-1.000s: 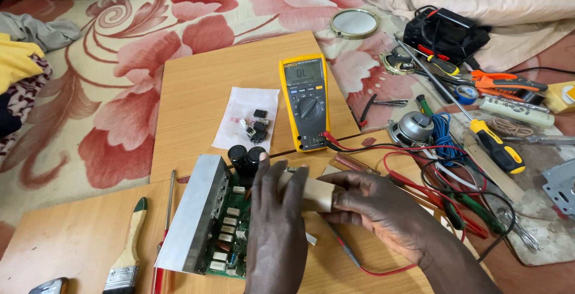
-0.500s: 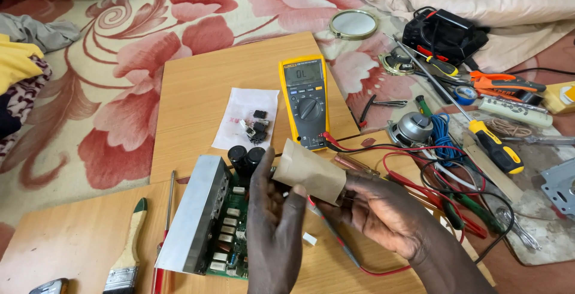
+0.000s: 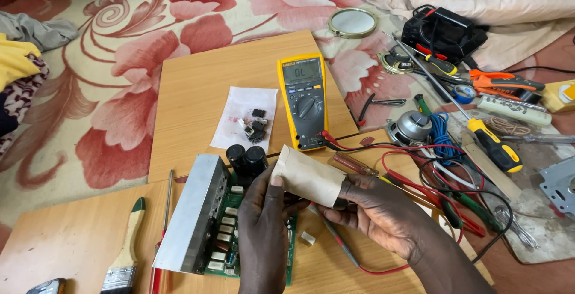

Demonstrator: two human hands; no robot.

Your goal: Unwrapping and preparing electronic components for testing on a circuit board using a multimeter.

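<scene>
Left hand (image 3: pixel 263 234): thumb and fingers pinched on the near left corner of the packet (image 3: pixel 308 177).
Right hand (image 3: pixel 383 213): closed round the packet's right end, fingers wrapped under it.
Packet: small tan paper envelope, held off the boards, above the right edge of the circuit board (image 3: pixel 239 234), just near of the meter (image 3: pixel 305 102).
Doing it well: I judge the paper wants a light grip at both ends, held level over the board so anything inside does not spill; keep it clear of the red leads (image 3: pixel 407 150).
Meters: one, yellow, on the far wooden board (image 3: pixel 197 84).
Circuit boards: one, green, with a metal heat sink (image 3: pixel 191 216) on its left.
Capacitors (image 3: pixel 247 159): two black cans at its far end.
Paper slip (image 3: pixel 251 117): one, white, a few small dark parts on it.
Brushes (image 3: pixel 123 252): one, near left.
Screwdrivers (image 3: pixel 494 144): one yellow-and-black at right; others in the tool pile, count unclear.
</scene>
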